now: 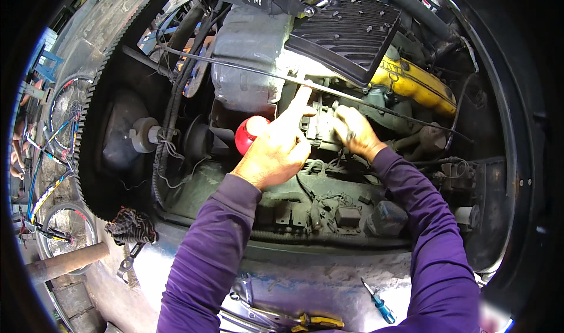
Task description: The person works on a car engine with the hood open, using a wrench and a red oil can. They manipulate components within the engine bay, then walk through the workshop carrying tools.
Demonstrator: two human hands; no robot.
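Left hand, forefinger straight, beside smooth red dome; right hand curled; grips unclear

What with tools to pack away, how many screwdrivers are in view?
1: a blue-handled screwdriver on the metal ledge, between the left forearm and the right forearm, nearer the right. Others may be hidden beneath the forearms.

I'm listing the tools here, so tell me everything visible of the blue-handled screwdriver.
The screwdriver has a blue, plastic-looking handle and a slim, metal-looking shaft. It lies on the scuffed panel, shaft pointing away from the person and leftward, left of the right sleeve. No hand touches it; its tip is too small to identify.
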